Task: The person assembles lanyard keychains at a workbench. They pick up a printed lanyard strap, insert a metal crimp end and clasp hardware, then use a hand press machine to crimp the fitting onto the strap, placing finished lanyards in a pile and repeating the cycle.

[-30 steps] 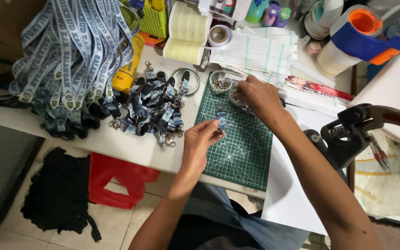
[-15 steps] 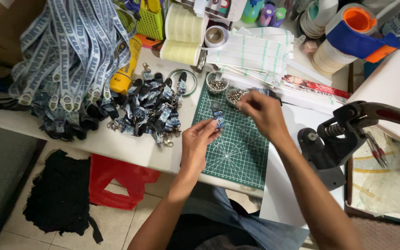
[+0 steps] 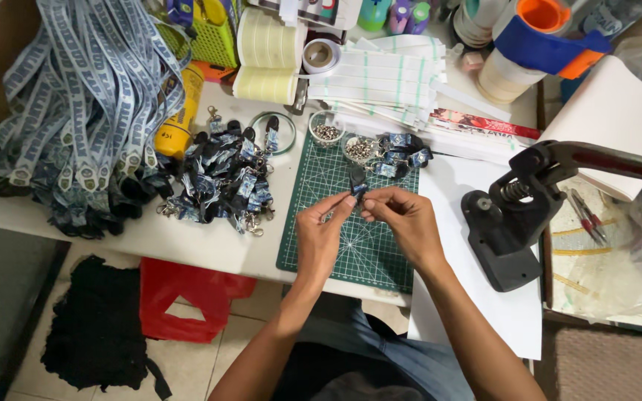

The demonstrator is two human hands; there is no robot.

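Both hands meet over the green cutting mat [image 3: 336,215]. The short strap piece [image 3: 357,183] stands upright, its lower end pinched between left hand [image 3: 319,236] and right hand [image 3: 403,221], each equally near.

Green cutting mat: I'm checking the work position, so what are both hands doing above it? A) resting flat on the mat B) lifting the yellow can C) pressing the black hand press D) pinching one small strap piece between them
D: left hand and right hand meet over the green cutting mat, fingers pinching one small dark strap piece.

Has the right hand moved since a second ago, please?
Yes. The right hand has come back from the small bowls at the far edge of the green mat to mid-mat, meeting the left hand at a small strap piece.
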